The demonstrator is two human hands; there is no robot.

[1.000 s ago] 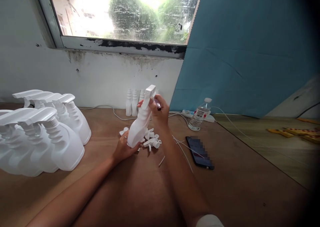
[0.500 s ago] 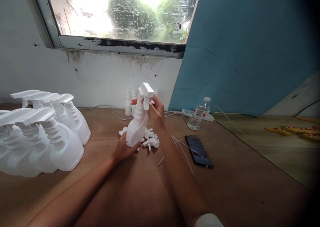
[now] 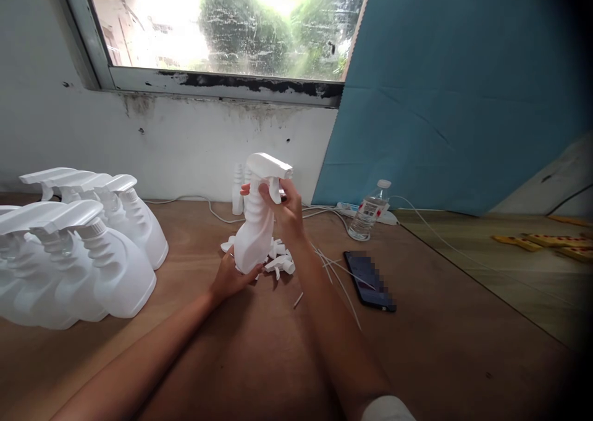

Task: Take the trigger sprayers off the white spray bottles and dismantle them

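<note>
A white plastic spray bottle (image 3: 252, 242) stands nearly upright over the brown table (image 3: 440, 341). My left hand (image 3: 229, 277) is closed around its base. My right hand (image 3: 282, 206) is wrapped on the white trigger head (image 3: 269, 166) at the bottle's neck. Behind the bottle lies a small heap of loose white trigger heads (image 3: 280, 262). Thin white dip tubes (image 3: 336, 279) are scattered on the table just right of my right forearm.
Several finished white spray bottles (image 3: 88, 254) stand grouped at the left. A few headless white bottles (image 3: 238, 189) line the wall. A dark phone (image 3: 369, 280), a clear water bottle (image 3: 368, 214), a power strip with cables (image 3: 347, 210), and a leaning blue board (image 3: 463, 100) occupy the right.
The bottle has come from a rightward tilt to nearly upright, and the trigger head has turned in my right hand so its nozzle now points right. My left hand stays at the base.
</note>
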